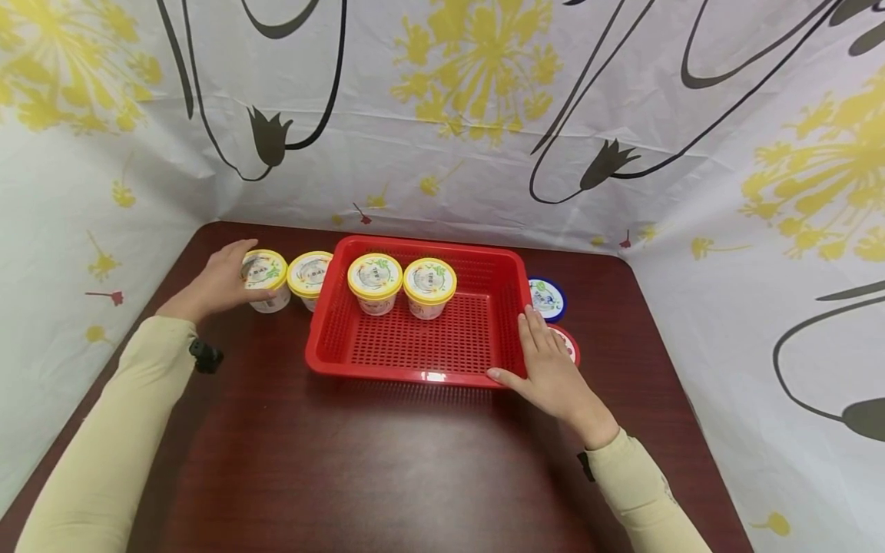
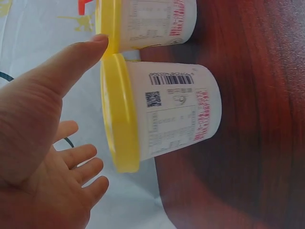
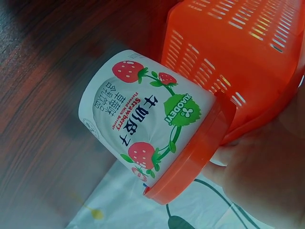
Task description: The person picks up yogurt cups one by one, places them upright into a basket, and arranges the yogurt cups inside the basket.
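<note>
My left hand (image 1: 217, 283) is spread around the leftmost yellow-lidded tub (image 1: 266, 278) on the table. In the left wrist view, its thumb overlaps the rim of the yellow lid (image 2: 119, 114), the other fingers spread on the far side. A second yellow-lidded tub (image 1: 308, 275) stands between that one and the red plastic basket (image 1: 442, 379). Two more tubs, a left one (image 1: 375, 276) and a right one (image 1: 429, 282), stand upright inside the basket. My right hand (image 1: 553, 376) rests on the basket's front right corner, fingers extended along the right rim, thumb on the front rim.
Right of the basket stand a blue-lidded tub (image 1: 547, 299) and a red-lidded strawberry tub (image 3: 143, 114), the latter partly under my right hand in the head view. Patterned white sheeting (image 1: 442, 177) encloses the dark wooden table (image 1: 401, 468) at the back and sides.
</note>
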{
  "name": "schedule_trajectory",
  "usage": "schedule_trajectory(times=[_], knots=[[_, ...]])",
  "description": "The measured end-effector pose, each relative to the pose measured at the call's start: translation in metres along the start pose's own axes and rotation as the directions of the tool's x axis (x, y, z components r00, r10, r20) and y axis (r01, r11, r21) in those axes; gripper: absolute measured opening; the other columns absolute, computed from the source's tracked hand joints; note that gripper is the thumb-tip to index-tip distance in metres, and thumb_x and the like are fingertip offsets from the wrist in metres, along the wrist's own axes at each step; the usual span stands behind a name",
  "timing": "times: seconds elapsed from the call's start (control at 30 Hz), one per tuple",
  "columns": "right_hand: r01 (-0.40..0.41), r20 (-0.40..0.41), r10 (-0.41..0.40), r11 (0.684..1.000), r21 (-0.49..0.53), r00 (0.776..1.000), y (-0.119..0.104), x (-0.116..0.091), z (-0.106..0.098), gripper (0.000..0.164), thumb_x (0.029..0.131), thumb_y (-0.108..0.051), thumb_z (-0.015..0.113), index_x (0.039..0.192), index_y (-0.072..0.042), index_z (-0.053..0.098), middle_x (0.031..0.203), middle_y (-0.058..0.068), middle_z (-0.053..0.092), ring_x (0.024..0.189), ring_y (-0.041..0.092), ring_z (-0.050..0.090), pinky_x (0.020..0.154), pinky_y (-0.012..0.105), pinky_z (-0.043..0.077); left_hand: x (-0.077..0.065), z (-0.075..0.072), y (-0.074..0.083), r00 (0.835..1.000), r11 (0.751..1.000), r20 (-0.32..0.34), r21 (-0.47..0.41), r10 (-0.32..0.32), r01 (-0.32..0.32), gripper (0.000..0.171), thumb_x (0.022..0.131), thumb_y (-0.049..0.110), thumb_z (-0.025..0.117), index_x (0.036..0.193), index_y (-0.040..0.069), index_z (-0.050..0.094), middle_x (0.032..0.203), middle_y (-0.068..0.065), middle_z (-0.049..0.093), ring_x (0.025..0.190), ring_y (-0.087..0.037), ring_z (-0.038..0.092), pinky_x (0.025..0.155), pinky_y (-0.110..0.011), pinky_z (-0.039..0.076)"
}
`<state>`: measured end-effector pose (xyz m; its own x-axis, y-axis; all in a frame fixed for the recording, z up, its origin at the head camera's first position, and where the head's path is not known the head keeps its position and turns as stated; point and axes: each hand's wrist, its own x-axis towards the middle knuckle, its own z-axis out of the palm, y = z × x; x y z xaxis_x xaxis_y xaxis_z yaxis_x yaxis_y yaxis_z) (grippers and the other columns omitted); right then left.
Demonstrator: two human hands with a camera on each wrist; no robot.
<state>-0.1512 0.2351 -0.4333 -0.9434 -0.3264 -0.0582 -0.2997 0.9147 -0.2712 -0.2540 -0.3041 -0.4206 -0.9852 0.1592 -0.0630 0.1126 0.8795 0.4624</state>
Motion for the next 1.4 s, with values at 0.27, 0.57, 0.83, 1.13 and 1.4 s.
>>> schedule_trajectory(times=[0.27,0.57,0.83,1.13,1.4], knots=[[0.001,-0.008,-0.001,1.0,0.0,1.0,-0.001,0.0,0.001,0.109,0.087,-0.074,0.05,0.159,-0.005,0.006,0.169,0.012,-0.002,0.157,0.035,0.003,0.121,0.065,0.014,-0.001,0.004,0.0,0.999,0.999,0.007,-0.003,-0.042,0.042,0.119,0.081,0.042,0.079,0.156,-0.006,0.0,0.159,-0.037,0.007,0.147,-0.055,0.011,0.115,-0.071,0.017],[-0.002,-0.008,0.002,1.0,0.007,1.0,-0.002,-0.001,0.0,0.109,0.086,-0.074,0.05,0.159,-0.005,0.008,0.169,0.012,-0.001,0.156,0.035,0.003,0.121,0.065,0.015,-0.001,0.013,-0.004,0.997,0.997,-0.011,-0.008,-0.071,0.071,0.114,0.085,0.039,0.075,0.155,-0.007,-0.002,0.155,-0.039,0.018,0.138,-0.055,0.027,0.112,-0.07,0.027],[0.001,-0.008,-0.001,1.0,0.003,1.0,-0.002,-0.001,0.0,0.109,0.086,-0.074,0.051,0.159,-0.005,0.008,0.169,0.012,0.0,0.156,0.036,0.004,0.121,0.065,0.015,-0.003,0.015,-0.007,0.996,0.997,-0.05,0.012,-0.076,0.076,0.113,0.085,0.042,0.075,0.155,-0.007,0.002,0.149,-0.04,0.026,0.131,-0.057,0.031,0.107,-0.073,0.03],[0.003,-0.012,-0.003,1.0,0.003,1.0,-0.002,-0.001,0.0,0.109,0.086,-0.074,0.051,0.159,-0.005,0.009,0.169,0.012,0.0,0.156,0.036,0.004,0.122,0.064,0.015,-0.006,0.011,-0.007,0.992,0.993,-0.058,0.017,-0.112,0.114,0.115,0.083,0.046,0.076,0.155,-0.008,0.004,0.147,-0.04,0.028,0.132,-0.06,0.027,0.107,-0.074,0.029],[-0.001,-0.007,0.001,1.0,0.003,1.0,-0.002,-0.001,-0.001,0.11,0.086,-0.073,0.052,0.159,-0.004,0.008,0.169,0.012,-0.001,0.156,0.036,0.003,0.122,0.064,0.014,-0.009,0.006,-0.008,0.989,0.991,-0.069,0.029,-0.128,0.13,0.115,0.082,0.046,0.076,0.155,-0.009,0.005,0.144,-0.041,0.032,0.129,-0.061,0.028,0.104,-0.074,0.032]])
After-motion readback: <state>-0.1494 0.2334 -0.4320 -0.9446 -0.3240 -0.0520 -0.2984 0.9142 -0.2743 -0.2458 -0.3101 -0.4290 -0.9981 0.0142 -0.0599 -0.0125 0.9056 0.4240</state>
